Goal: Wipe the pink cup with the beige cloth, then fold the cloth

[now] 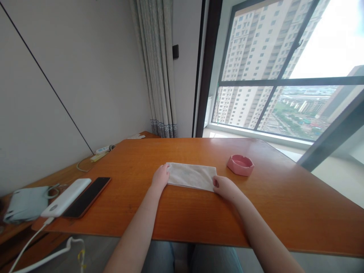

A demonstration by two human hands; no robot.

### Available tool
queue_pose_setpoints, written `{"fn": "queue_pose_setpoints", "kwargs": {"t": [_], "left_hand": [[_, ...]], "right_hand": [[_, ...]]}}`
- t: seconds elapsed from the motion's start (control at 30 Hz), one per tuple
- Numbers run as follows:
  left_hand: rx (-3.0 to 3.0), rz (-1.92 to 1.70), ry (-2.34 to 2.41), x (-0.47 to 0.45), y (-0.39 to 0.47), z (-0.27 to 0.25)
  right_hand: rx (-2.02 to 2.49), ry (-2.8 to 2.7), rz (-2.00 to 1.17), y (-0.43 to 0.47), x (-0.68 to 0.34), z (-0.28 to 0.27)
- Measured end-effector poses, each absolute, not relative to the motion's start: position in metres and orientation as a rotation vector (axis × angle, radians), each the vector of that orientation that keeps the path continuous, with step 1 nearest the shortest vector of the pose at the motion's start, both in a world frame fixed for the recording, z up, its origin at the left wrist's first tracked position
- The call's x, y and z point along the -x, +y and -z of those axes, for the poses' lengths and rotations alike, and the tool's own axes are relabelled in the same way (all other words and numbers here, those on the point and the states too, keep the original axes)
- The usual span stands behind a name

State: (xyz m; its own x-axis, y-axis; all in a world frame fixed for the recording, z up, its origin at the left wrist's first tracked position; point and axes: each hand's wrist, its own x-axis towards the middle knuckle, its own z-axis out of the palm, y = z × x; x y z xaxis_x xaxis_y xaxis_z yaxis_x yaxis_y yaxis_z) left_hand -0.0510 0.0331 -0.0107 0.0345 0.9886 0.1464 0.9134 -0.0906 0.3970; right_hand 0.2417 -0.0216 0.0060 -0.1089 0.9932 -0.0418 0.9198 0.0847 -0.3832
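Note:
A pale, off-white cloth (192, 176), folded into a long rectangle, lies on the wooden table (182, 216) in front of me. At its left end, my left hand (161, 176) has its fingers closed on the edge. My right hand (226, 186) pinches the right end near the lower corner, with the fingers curled. Between the two hands the cloth is stretched out nearly flat, its lower edge showing more than one layer. Beyond my right hand stands a pink faceted ashtray (240, 165), apart from the cloth.
To the left lie a white power bank (66, 197) with a cable plugged in and a dark phone (87, 197) beside it. A grey-blue pouch (27, 204) and a power strip (102, 149) are farther left, by the wall. A window (284, 81) rises at the right.

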Motion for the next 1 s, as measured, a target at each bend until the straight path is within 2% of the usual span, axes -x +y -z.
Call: {"fn": "queue_pose_setpoints", "kwargs": {"t": [0.13,0.23,0.33,0.43,0.53,0.73,1.0], "left_hand": [[-2.12,-0.587,2.032,0.049,0.031,0.01],[-2.22,-0.755,2.091,0.045,0.027,0.004],[-2.386,-0.868,1.833,0.034,0.025,0.003],[-2.488,-0.682,1.585,0.02,0.025,0.011],[-2.513,-0.484,1.537,0.011,0.024,0.02],[-2.463,-0.374,1.574,0.013,0.024,0.023],[-2.191,-0.319,1.936,0.03,0.034,0.03]], "right_hand": [[2.007,-2.171,-0.441,-0.021,-0.242,-0.004],[2.003,-2.169,-0.358,-0.023,-0.24,-0.008],[1.921,-2.076,-0.118,-0.024,-0.232,-0.012],[1.803,-2.055,-0.025,-0.02,-0.219,-0.011],[1.794,-2.141,-0.055,-0.011,-0.201,-0.006],[1.866,-2.244,-0.204,0.009,-0.159,0.005],[2.171,-2.146,-0.259,0.011,-0.175,0.02]]}}
